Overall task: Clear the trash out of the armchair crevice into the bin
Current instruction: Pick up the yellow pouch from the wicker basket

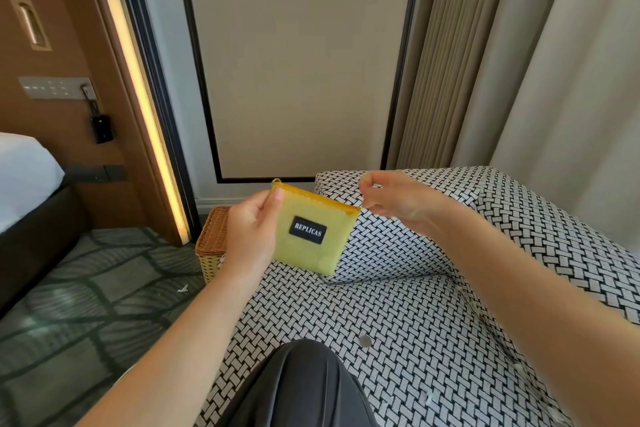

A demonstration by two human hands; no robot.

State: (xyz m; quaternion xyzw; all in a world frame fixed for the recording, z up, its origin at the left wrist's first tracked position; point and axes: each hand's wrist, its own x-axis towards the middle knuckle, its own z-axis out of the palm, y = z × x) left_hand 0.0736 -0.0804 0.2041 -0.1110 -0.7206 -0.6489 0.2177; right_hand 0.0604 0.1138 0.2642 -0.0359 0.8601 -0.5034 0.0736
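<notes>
Dark patterned carpet (86, 288) is seen across the lower left, with a white-sheeted bed (24, 166) at about nine o'clock of the view. A wooden headboard panel (52, 28) is set above the bed and edged by a lit strip (138, 97). One white scrap (183, 289) is seen on the carpet, at seven o'clock from a wicker bin (211, 236). The bin is placed on the floor just beside the armchair's left side and is partly hidden by the left hand (249, 232), which is raised in front of it.

A yellow pouch (311, 253) is gripped at its left edge by this hand, with the thumb laid on the front face and the fingers hidden behind. A black label (307, 230) reading REPLICAS is fixed to the pouch's front. The pouch is held in the air above the seat, between the two hands, and is tilted so that its orange top edge slopes down toward three o'clock. Its top right corner is pinched by the thumb and fingertips of the right hand (394, 201).

The armchair (415, 322), covered in a black-and-white woven print, is spread beneath and to the right of both hands. At six o'clock from the pouch, a small round grey disc (365, 341) is seen on the seat cushion, near a knee (304, 385) in dark cloth. Small white scraps (429, 399) are scattered on the seat toward five o'clock, well apart from either hand; what they are cannot be told. Pale curtains (519, 62) are hung at the far right.
</notes>
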